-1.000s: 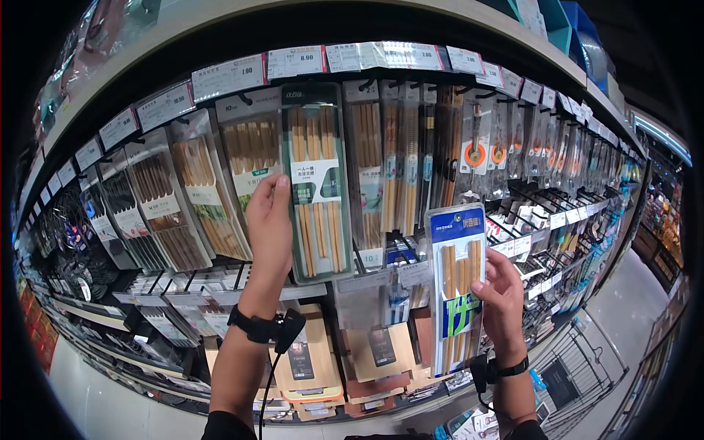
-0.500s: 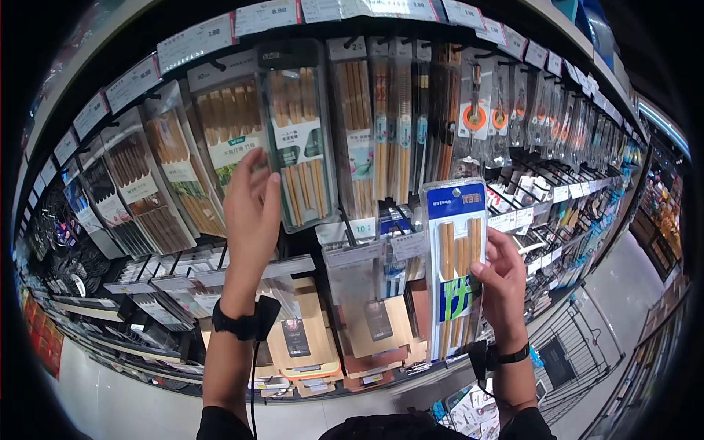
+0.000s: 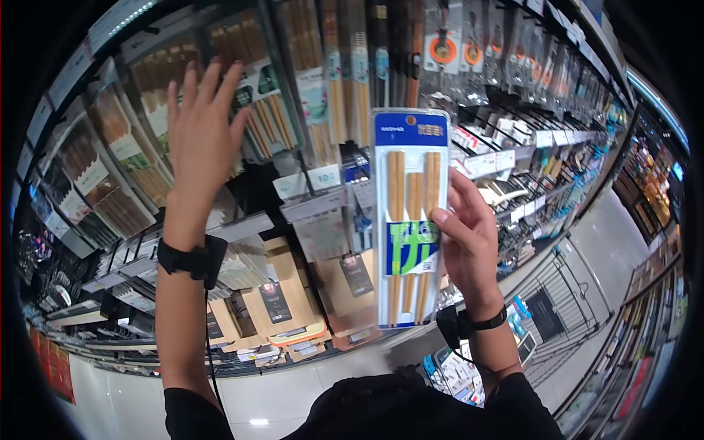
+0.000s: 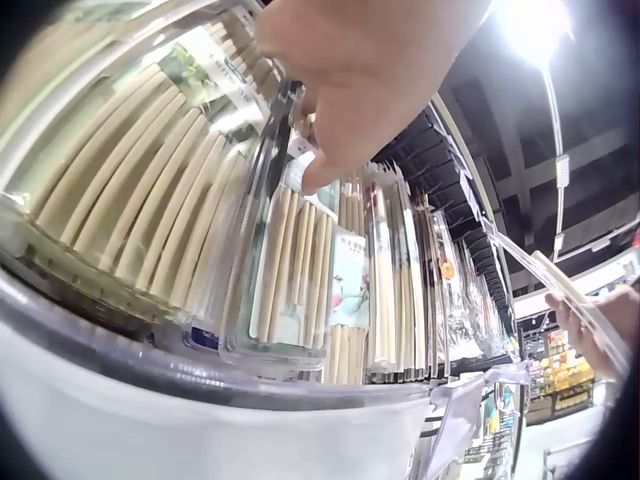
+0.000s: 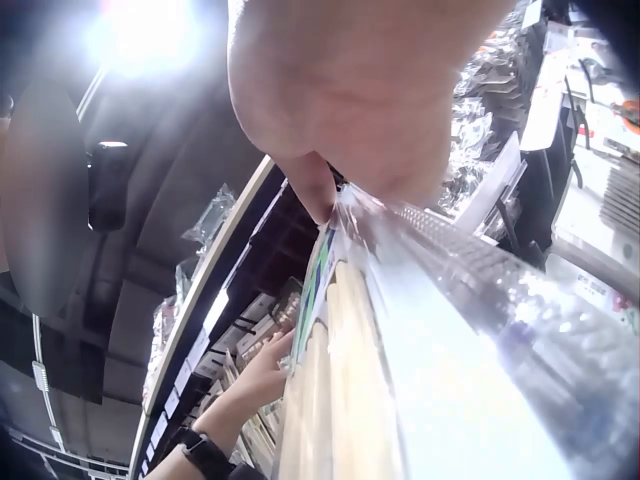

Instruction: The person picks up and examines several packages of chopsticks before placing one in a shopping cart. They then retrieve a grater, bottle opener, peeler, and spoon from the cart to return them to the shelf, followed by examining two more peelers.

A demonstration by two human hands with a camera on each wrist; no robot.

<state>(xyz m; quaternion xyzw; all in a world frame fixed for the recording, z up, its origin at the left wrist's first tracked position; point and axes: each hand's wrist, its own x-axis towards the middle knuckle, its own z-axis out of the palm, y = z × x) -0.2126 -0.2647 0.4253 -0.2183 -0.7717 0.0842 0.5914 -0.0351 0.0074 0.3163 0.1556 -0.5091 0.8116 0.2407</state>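
Note:
In the head view my right hand (image 3: 473,238) pinches the edge of a blister pack of chopsticks (image 3: 396,191), thumb in front. The pack has a blue header and a blue-green label, and it hangs upright before the rack. My left hand (image 3: 202,136) is raised at the hanging packs with its fingers spread. Its fingertips overlap a dark-edged chopstick pack (image 3: 271,125) and the paler pack (image 3: 158,81) left of it. The left wrist view shows that thumb right at the dark-edged pack (image 4: 292,270). The right wrist view has the held pack (image 5: 350,370) seen edge-on.
More chopstick packs (image 3: 128,150) hang to the left, and utensils with orange tags (image 3: 443,48) to the right. Wooden cutting boards (image 3: 275,301) stand on the lower shelf. A wire shopping cart (image 3: 561,308) is at the right, on the tiled floor.
The head view has tipped downward and the shelf has shifted up and left. My left hand has spread its fingers over the packs. The held chopstick pack has come nearer and turned to face the camera.

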